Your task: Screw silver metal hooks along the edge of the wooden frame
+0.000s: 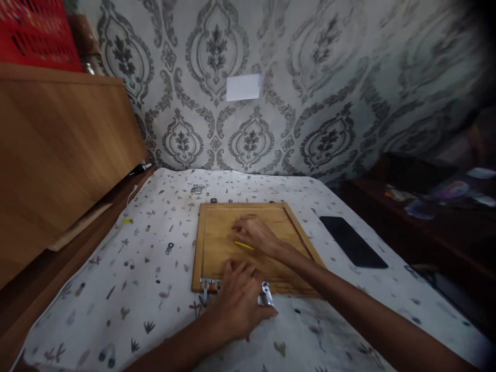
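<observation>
One printed cloth carries a wooden panel, centre, with a black slab to its right. Right hand, over the panel: fingers curled. Left hand: fingers bent, obstructing the near edge beside metal hinges. Either grip: cannot tell. One yellow stick shows just beside the right hand.

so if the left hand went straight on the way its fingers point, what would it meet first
Probably the thin yellow stick, just beyond the fingertips of the left hand, though its height relative to the wooden panel is unclear.
</observation>
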`<state>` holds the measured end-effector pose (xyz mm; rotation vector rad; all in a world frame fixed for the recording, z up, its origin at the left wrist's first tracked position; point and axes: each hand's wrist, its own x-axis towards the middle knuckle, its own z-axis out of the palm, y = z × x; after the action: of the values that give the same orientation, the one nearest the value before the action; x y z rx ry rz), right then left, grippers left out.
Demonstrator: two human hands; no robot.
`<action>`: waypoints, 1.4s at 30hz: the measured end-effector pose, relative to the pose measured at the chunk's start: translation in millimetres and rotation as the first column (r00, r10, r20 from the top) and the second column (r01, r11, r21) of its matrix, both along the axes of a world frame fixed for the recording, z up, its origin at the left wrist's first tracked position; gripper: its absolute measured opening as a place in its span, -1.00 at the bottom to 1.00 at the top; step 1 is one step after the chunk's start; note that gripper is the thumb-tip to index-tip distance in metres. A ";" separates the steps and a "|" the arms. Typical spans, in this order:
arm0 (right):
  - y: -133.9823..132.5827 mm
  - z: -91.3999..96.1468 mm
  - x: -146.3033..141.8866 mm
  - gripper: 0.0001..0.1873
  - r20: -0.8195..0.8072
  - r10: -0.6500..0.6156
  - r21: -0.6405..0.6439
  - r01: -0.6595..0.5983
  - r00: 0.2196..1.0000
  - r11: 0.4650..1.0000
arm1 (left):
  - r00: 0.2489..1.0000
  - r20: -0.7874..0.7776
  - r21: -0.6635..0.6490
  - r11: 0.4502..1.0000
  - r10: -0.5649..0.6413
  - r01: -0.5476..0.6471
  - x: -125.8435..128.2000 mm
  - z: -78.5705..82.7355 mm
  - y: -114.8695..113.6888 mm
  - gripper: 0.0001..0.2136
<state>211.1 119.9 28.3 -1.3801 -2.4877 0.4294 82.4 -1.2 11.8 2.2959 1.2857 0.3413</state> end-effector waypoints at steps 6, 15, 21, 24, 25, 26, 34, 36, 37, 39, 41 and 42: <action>73.9 13.3 -78.0 -0.77 0.014 -0.009 -0.016 0.009 1.000 1.000 | 0.997 -0.061 -0.085 0.996 -0.036 0.031 1.8 8.7 3.1 -0.62; 153.2 -12.5 -181.1 -0.63 0.069 -0.078 -0.016 0.080 0.995 0.997 | 0.984 -0.161 0.011 0.996 -0.081 0.084 3.3 4.4 4.7 -0.52; 160.5 -19.8 -191.4 -0.60 0.067 -0.103 -0.035 0.106 0.992 0.994 | 0.974 -0.196 0.037 0.992 -0.109 0.119 5.1 -4.2 5.3 -0.51; 157.3 -15.1 -190.6 -0.61 -0.004 -0.098 -0.045 0.098 0.995 0.994 | 0.978 -0.188 0.079 0.992 -0.087 0.103 5.9 -9.5 4.8 -0.51; 154.9 -12.3 -188.8 -0.62 -0.039 -0.097 -0.048 0.095 0.994 0.994 | 0.980 -0.180 0.094 0.991 -0.080 0.098 5.6 -10.4 4.9 -0.53; 151.7 -9.0 -185.6 -0.62 -0.079 -0.095 -0.052 0.091 0.992 0.994 | 0.982 -0.171 0.105 0.990 -0.076 0.095 5.0 -10.7 5.1 -0.55; 62.5 7.9 -80.0 -0.80 -0.471 -0.130 -0.202 0.037 0.873 0.979 | 0.986 -0.128 0.038 0.993 -0.106 0.112 -5.7 2.5 0.1 -0.67; 22.6 6.0 -39.1 -0.79 -0.557 -0.195 -0.244 0.065 0.807 0.968 | 0.987 -0.129 0.067 0.992 -0.101 0.110 -7.6 2.3 -0.7 -0.70; 1.7 4.7 -19.8 -0.80 -0.611 -0.227 -0.265 0.075 0.758 0.961 | 0.987 -0.123 0.074 0.991 -0.105 0.114 -8.0 1.2 -0.4 -0.68; -40.5 1.6 13.2 -0.78 -0.790 -0.312 -0.338 0.049 0.528 0.940 | 0.987 -0.131 0.090 0.990 -0.096 0.108 -7.8 -1.3 0.5 -0.70; -80.1 -3.3 37.0 -0.73 -0.812 -0.401 -0.401 0.095 0.425 0.911 | 0.987 -0.131 0.126 0.986 -0.094 0.110 -7.0 -2.7 1.2 -0.69; -97.8 -6.8 45.3 -0.71 -0.801 -0.438 -0.423 0.133 0.407 0.896 | 0.986 -0.131 0.141 0.983 -0.099 0.118 -6.5 -2.6 1.3 -0.69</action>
<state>256.4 22.1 21.6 -1.1670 -1.2910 1.1373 75.9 0.1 9.2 2.5367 1.2232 0.2688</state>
